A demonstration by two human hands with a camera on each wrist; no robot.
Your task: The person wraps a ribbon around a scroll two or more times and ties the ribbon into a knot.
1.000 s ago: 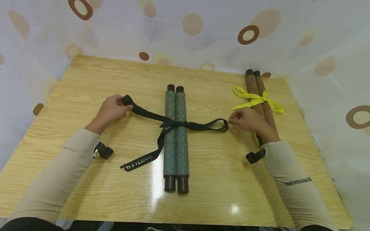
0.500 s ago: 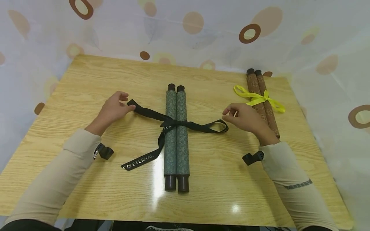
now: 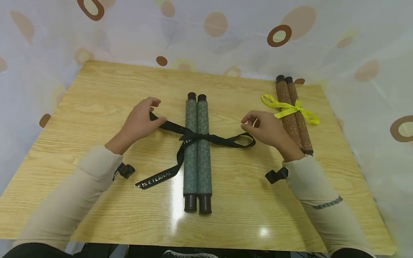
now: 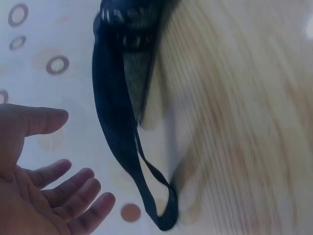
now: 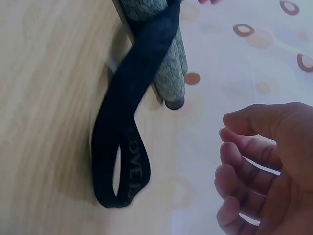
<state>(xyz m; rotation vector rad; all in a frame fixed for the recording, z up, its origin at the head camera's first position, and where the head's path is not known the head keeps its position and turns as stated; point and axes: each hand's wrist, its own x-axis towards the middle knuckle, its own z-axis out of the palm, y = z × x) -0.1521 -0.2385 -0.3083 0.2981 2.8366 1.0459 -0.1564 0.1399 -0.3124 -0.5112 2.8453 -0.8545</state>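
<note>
Two green patterned scroll rolls [image 3: 190, 166] with dark end caps lie side by side in the head view. A black ribbon [image 3: 222, 142] is tied around their middle in a bow, and its lettered tail [image 3: 158, 179] trails to the lower left. My left hand [image 3: 139, 120] hovers over the left loop, partly hiding it. In the left wrist view its thumb and fingers are spread, apart from the loop [image 4: 115, 112]. My right hand [image 3: 266, 129] is above the right loop, fingers loosely bent and holding nothing. The right wrist view shows that loop [image 5: 107, 142] away from the fingertips [image 5: 227, 176].
Brown patterned scroll rolls [image 3: 292, 127], tied with a yellow ribbon [image 3: 308, 116], lie at the right behind my right hand. The wooden table [image 3: 242, 215] meets a spotted cloth backdrop [image 3: 193, 36] at its far edge. Below the near edge a shoe [image 3: 187, 254] shows.
My left hand has let go of the ribbon's left loop and moved right, toward the rolls. My right hand has shifted left and slightly up. The scrolls stay in place.
</note>
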